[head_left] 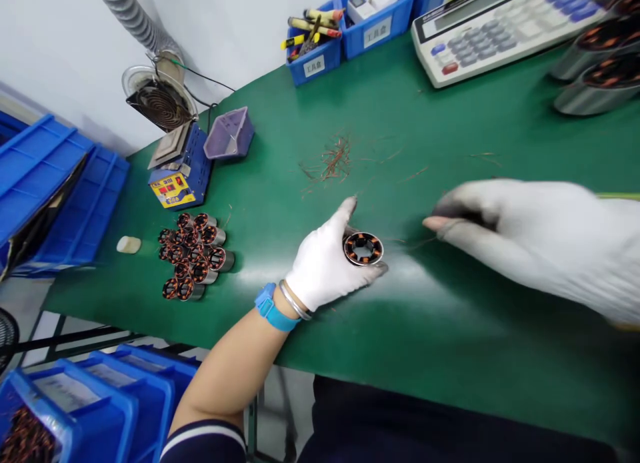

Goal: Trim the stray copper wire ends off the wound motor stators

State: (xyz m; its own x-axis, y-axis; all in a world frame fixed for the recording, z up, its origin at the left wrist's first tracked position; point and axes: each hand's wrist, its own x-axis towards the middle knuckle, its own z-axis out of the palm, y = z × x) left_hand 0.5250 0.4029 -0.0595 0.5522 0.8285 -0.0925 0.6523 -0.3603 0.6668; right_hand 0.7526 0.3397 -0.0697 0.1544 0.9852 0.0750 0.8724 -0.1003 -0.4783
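Near the middle of the green table (280, 169), my left hand (327, 259), in a white glove, wraps round a metal ring-shaped part (364, 249) with copper windings inside. Its open end faces up toward the camera. To the right, my right hand (515, 233), also gloved, has thumb and forefinger pinched together; the forefinger's tip looks bare. A thin wire (423, 241) reaches the pinched fingertips, somewhat blurred, and runs toward the ring-shaped part. Whether the wire joins the part cannot be made out.
Several similar wound parts (193, 256) stand at the left, beside a blue device (183, 173) and purple tray (229, 135). Wire scraps (336, 159) lie beyond my left hand. Blue boxes (315, 61) and a calculator (500, 33) line the back; larger metal parts (600, 86) stand at right.
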